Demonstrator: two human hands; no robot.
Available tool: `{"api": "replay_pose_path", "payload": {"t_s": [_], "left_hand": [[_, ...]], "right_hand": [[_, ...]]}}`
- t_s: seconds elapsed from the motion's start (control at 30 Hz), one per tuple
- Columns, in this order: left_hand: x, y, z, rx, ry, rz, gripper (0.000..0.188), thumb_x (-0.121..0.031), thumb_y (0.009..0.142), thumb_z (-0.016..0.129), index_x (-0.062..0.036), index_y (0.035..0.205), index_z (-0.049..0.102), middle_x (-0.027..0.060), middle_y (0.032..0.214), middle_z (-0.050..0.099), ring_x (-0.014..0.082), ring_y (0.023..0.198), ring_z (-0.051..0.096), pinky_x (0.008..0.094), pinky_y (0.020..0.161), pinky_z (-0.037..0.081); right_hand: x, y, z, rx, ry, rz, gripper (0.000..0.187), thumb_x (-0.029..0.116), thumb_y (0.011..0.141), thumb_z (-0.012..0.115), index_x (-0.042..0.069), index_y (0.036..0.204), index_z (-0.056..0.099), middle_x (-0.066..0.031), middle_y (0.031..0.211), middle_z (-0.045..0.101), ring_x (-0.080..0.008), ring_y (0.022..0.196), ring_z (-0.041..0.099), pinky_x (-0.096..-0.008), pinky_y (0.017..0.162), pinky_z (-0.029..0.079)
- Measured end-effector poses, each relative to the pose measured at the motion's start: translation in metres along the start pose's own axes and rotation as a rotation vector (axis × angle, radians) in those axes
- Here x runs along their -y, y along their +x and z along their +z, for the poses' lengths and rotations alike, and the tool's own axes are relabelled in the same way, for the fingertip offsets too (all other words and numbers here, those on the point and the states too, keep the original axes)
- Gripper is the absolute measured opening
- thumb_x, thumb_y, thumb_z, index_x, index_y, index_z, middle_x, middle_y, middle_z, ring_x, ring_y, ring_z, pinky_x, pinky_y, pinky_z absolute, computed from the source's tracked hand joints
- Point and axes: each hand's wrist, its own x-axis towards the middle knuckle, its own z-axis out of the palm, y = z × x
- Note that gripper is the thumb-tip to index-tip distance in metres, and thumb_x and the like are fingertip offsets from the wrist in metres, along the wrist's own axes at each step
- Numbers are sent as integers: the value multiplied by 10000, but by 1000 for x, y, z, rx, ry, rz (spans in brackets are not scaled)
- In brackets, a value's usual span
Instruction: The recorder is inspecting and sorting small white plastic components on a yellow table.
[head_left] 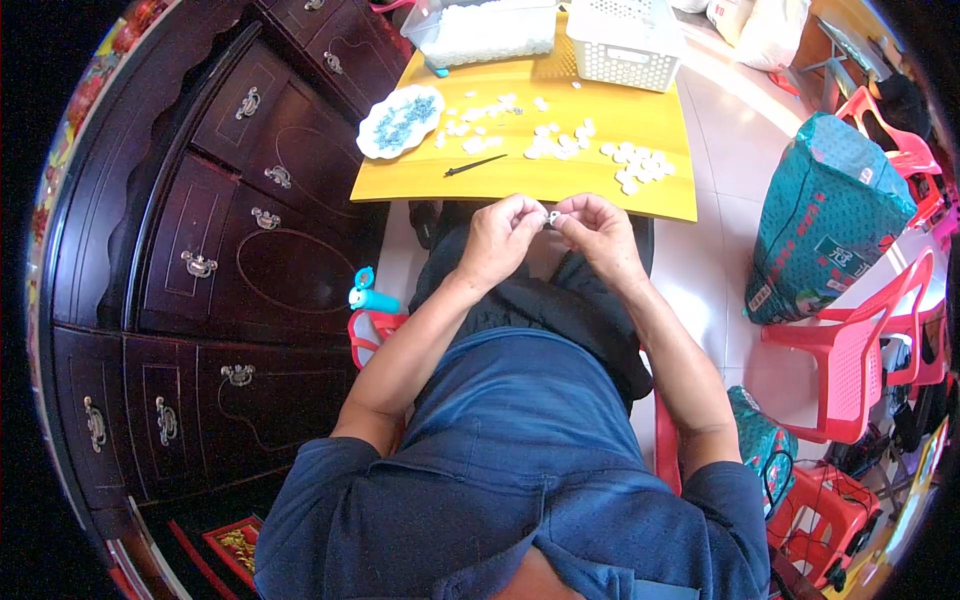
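My left hand (503, 240) and my right hand (602, 237) meet just off the near edge of the yellow table (470, 185), above my lap. Between the pinched fingertips of both is a small white piece (552, 219), too small to name. On the table in front of them lie several small white round pieces (640, 163), loosely grouped. A thin black stick-like tool (475, 165) rests near the edge, ahead of my left hand. To its left, a white scalloped plate (375, 148) holds many tiny blue pieces.
A clear plastic bin (430, 45) of white pieces and a white perforated basket (625, 70) stand at the far side. Dark wooden cabinets (290, 290) line the left. On the right are a large green bag (825, 215) and red plastic chairs (850, 370). A turquoise bottle (375, 300) stands low left.
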Motion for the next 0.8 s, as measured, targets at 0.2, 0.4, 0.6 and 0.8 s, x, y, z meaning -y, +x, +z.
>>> {"api": "replay_pose_path", "payload": {"t_s": [0.2, 0.4, 0.6, 0.8], "left_hand": [[-1, 0, 0, 2, -4, 7, 113, -97, 947, 622, -2, 933, 680, 2, 757, 652, 58, 639, 573, 229, 576, 479], [-13, 2, -1, 9, 62, -32, 127, -102, 923, 640, 15, 902, 686, 70, 744, 679, 116, 647, 626, 272, 603, 500], [5, 4, -1, 48, -31, -65, 143, -134, 954, 628, -13, 916, 693, -13, 740, 649, 42, 613, 544, 211, 560, 446], [3, 7, -5, 145, -229, -224, 137, -155, 978, 613, -45, 925, 677, -28, 765, 633, 24, 597, 505, 188, 540, 422]], "right_hand": [[-1, 0, 0, -1, -25, -10, 113, 69, 903, 705, 23, 1004, 686, 4, 799, 672, -50, 667, 593, -207, 602, 496], [-10, 1, -1, -47, -81, -38, 112, 71, 886, 719, 20, 985, 701, 5, 809, 683, -43, 691, 600, -207, 632, 506], [-10, 4, 0, -52, -77, -34, 119, 73, 876, 725, 18, 980, 706, 8, 813, 684, -43, 708, 600, -206, 663, 510], [-11, 4, -1, -29, -23, -42, 100, 61, 891, 711, 14, 978, 695, 7, 812, 682, -44, 694, 596, -203, 644, 502]]}}
